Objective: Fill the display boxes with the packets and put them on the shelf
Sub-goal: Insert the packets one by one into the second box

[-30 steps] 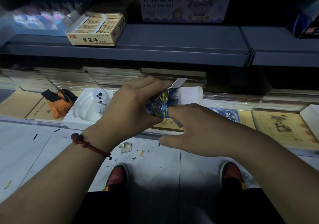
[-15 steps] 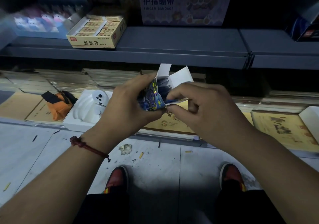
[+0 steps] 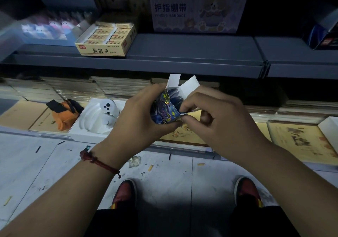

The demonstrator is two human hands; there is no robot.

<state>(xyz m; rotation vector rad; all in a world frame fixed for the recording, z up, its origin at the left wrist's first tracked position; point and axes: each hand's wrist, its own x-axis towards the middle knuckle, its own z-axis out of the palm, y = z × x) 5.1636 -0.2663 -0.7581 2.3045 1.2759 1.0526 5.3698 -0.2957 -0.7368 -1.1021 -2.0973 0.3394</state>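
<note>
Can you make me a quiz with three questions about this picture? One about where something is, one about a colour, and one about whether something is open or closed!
1. Where is the yellow box?
A. On the floor
B. On the upper shelf
C. Inside a bag

2. What colour is the bracelet?
A. Red
B. Green
C. White

3. How are the flaps of the display box?
A. Taped shut
B. Torn off
C. Open, sticking up

Answers:
1 B: it sits on the grey shelf above the stacks.
2 A: a red cord circles the left wrist.
3 C: the flaps stand above the packets, while the left hand holds the box and the right hand pinches one of the packets.
</note>
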